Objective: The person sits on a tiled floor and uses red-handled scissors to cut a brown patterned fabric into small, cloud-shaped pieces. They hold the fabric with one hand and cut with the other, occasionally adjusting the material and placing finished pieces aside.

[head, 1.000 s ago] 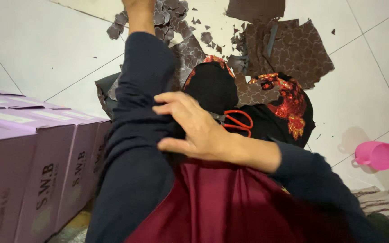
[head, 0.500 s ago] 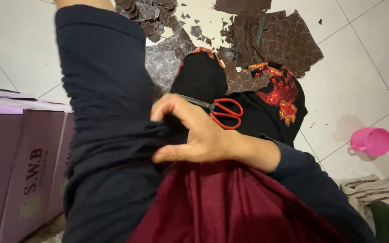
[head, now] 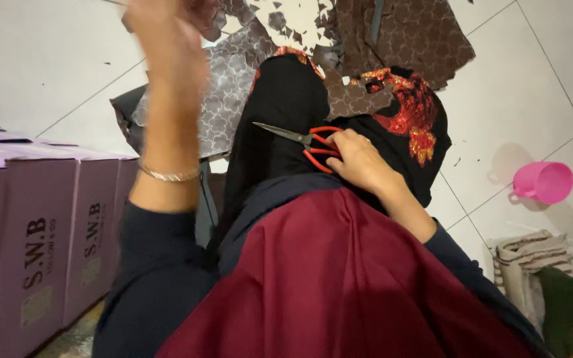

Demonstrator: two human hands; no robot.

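Right hand (head: 359,162) rests on the black fabric (head: 280,132) draped over the lap, fingers curled through and against the red handles of the scissors (head: 310,142); blades are nearly closed and point left across the cloth. Left hand (head: 167,46) is raised high and blurred; whether it is spread or holds anything cannot be told. A thin bracelet (head: 167,175) sits on that wrist. Brown patterned offcuts (head: 406,36) lie on the white tiled floor (head: 41,59) beyond the knees, purple boxes (head: 41,232) stand to the left, and a pink cup (head: 544,181) to the right.

Judgement: a sound grip calls for thumb and fingers fully seated in the loops, blades kept off the embroidered red trim (head: 412,116), and the cloth flat before any cut.
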